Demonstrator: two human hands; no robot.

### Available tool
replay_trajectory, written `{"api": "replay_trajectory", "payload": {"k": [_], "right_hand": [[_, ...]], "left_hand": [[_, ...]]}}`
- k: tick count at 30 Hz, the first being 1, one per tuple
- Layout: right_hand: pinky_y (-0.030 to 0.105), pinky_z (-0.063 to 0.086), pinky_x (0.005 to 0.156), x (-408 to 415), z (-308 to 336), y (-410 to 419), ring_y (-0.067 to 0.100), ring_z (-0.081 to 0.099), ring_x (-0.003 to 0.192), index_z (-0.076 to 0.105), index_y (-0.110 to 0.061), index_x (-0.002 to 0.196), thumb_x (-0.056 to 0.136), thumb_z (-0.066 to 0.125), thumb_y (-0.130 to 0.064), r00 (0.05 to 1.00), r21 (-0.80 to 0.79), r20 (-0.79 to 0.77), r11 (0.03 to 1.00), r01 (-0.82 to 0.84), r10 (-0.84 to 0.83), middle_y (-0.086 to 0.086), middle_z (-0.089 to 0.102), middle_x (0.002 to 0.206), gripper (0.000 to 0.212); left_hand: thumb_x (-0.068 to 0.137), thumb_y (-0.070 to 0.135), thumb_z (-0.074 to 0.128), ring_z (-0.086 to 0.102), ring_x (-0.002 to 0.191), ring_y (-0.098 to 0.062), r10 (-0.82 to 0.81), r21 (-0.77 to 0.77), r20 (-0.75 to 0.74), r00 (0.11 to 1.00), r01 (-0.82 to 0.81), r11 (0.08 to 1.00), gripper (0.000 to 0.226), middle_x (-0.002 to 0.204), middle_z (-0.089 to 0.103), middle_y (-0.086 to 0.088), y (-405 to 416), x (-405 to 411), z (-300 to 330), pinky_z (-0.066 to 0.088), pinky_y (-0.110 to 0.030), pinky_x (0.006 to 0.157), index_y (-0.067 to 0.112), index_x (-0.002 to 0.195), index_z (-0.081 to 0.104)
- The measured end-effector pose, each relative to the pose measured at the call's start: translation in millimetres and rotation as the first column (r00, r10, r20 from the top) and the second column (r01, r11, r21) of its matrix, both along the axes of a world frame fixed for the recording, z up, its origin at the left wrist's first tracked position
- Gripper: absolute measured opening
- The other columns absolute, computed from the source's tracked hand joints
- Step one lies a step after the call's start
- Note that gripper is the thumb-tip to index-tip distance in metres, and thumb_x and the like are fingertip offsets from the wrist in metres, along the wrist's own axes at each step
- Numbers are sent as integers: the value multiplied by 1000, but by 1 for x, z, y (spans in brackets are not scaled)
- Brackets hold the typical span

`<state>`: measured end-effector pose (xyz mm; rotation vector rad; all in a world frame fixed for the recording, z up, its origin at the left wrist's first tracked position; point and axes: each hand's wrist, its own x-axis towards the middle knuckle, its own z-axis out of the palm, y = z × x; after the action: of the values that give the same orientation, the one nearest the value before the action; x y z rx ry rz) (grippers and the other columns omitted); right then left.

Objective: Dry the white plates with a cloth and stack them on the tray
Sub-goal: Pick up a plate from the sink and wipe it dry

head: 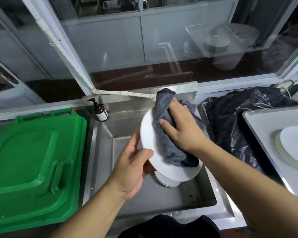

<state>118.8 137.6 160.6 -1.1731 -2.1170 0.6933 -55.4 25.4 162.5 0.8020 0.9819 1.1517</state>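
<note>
Left hand [131,166] grips the white plate [163,162] at its near-left rim, thumb curled over the face, fingers behind. Plate is tilted, held above the steel sink [144,194]. Right hand [182,126] lies on the plate's face with fingers curled into a grey cloth [169,143], pinning it to the plate; cloth bunches up past the far rim and hangs down to the near edge.

More white plates [167,182] sit in the sink basin, directly under the held one, mostly hidden by it.

Right side: grey tray [265,127] with a stack of plates [292,148] on it, partly cut by the frame edge. Black plastic bag [239,121] lies between sink and tray.

Left of sink: green plastic lid [33,162] lying flat. Brown pump bottle [100,110] stands at the far-left corner of the sink. White pipe [124,93] runs along the far wall. Glass window panels [179,40] behind, with reflections.
</note>
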Motion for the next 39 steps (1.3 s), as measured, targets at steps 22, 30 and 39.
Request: {"api": "replay_trajectory", "payload": {"k": [22,30,39], "right_hand": [[56,61,92,34,-17,-4,30,78,93,76,-14,95,98,76,-41,797,-614,-250,726,308,-550,6,81,92,28],[54,59,86,29,-9,-1,32,74,91,72,-5,98,97,75,-45,792,-459,-261,792,401,-552,13,77,92,40],[35,39,75,6,-49,-19,20,60,86,63,-17,98,109,52,-48,744,-601,-46,613,512,-667,-6,65,91,35]], "left_hand": [[82,23,63,78,88,-21,-23,-175,-158,987,-5,985,29,108,81,-8,17,-20,3,61,-34,61,34,101,82],[73,64,65,73,110,-38,154,-56,-489,859,-207,977,44,105,80,-13,25,-13,-6,56,-60,99,28,94,80],[80,34,52,67,82,-6,76,32,-679,730,-73,997,30,91,78,14,23,-3,-7,55,-29,76,19,97,72]]}}
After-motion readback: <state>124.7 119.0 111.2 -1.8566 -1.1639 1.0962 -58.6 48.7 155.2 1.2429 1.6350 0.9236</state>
